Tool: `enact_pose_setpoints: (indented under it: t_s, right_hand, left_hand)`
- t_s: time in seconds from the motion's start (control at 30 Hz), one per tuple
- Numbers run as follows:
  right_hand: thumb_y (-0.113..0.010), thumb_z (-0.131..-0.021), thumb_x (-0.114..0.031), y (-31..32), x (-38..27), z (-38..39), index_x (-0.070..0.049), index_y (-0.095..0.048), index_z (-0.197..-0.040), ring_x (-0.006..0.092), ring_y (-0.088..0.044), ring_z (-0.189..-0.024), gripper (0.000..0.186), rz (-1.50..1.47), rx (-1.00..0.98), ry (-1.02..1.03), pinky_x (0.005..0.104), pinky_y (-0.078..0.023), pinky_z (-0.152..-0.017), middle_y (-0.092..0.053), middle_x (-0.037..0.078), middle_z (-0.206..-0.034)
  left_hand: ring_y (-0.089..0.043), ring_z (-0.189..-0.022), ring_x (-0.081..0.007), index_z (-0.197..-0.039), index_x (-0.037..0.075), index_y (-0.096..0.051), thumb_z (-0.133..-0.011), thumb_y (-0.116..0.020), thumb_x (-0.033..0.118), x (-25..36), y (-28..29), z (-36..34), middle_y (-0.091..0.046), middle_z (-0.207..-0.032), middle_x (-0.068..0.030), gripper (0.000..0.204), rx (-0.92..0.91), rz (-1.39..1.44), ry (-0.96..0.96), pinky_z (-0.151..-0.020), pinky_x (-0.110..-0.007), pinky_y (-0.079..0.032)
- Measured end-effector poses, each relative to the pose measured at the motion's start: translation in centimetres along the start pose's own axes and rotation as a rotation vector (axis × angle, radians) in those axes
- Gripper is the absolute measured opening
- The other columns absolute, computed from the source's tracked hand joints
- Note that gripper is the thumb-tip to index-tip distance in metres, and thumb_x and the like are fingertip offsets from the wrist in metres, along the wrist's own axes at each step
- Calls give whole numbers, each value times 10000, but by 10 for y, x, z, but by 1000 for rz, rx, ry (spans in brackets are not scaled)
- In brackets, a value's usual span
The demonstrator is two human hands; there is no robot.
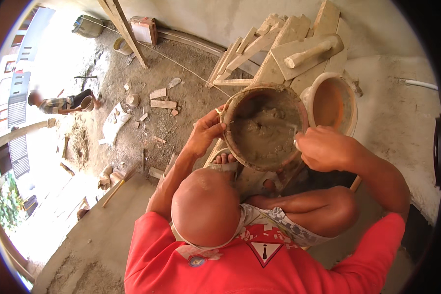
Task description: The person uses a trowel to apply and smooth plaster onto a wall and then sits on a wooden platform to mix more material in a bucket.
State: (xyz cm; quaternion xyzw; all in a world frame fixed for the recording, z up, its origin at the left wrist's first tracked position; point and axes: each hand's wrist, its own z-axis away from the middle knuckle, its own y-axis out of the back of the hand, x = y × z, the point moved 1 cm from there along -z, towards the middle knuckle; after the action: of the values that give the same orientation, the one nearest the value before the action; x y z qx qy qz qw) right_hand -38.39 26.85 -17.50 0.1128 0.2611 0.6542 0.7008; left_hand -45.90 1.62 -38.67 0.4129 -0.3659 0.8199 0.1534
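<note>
A round bucket [259, 115] of grey wet mortar is tilted upward in front of me. My left hand [208, 132] is closed on its left rim, thumb on the near side. My right hand [321, 149] is closed on the small handle of a tool [295, 139] at the right side of the bucket; the tool's working end is hard to make out against the mortar. Just right of the bucket sits a pale container [348, 105] with an orange-brown inside. Behind both lie stacked wooden planks [274, 68], a wooden mallet-like tool [306, 56] among them.
A co-worker [59, 103] holds a bucket at the left. A slanted wooden post [125, 32], a string, scattered offcuts [162, 104], a white sack [115, 122] and a long stick [112, 193] are on the dirt ground. A wall edges the right; my legs are folded below the bucket.
</note>
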Motion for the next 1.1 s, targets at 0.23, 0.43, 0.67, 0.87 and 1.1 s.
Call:
enact_pose_setpoints:
  t_s: [0.23,0.43,0.67,0.87,1.1]
  right_hand:
    - [-593,-792,-114,-46,30,-69,57,-647,-811,386,-682,-778,180,77,37,183,437,-554,-696,-666,216,-802]
    - [-650,-762,-122,-62,-8,-21,24,-685,-816,312,-711,-763,160,83,185,66,393,-571,-609,-658,165,-771]
    - [-605,-874,-191,-80,27,-49,85,-617,-1063,366,-694,-866,334,-192,-118,-6,443,-550,-704,-696,218,-943]
    - [-635,-902,-319,-87,138,37,27,-522,-1325,203,-660,-870,557,-707,667,-411,370,-524,-790,-673,193,-951]
    - [-713,-866,-418,-225,194,20,-29,4,-1543,474,-472,-1239,1060,-1727,1186,-682,478,-514,-946,-357,267,-1418]
  left_hand:
    - [-616,-944,-100,-1402,45,-496,-888,-612,4,14,3,-11,-671,-1098,-13,528,-72,36,45,-806,-270,-497]
    - [-613,-917,-98,-1399,49,-495,-879,-645,25,16,10,-3,-671,-1073,-7,541,-57,12,77,-781,-268,-490]
    - [-582,-839,-116,-1388,51,-498,-861,-689,110,17,9,-9,-637,-932,-7,564,-20,-103,78,-780,-289,-463]
    - [-587,-936,-198,-1380,34,-489,-841,-702,104,13,2,3,-606,-1013,-83,584,298,-647,-177,-824,-354,-479]
    - [-527,-1107,-361,-1347,71,-510,-758,-757,125,60,-75,-22,-548,-1197,-183,640,-205,-1045,-777,-950,-454,-443]
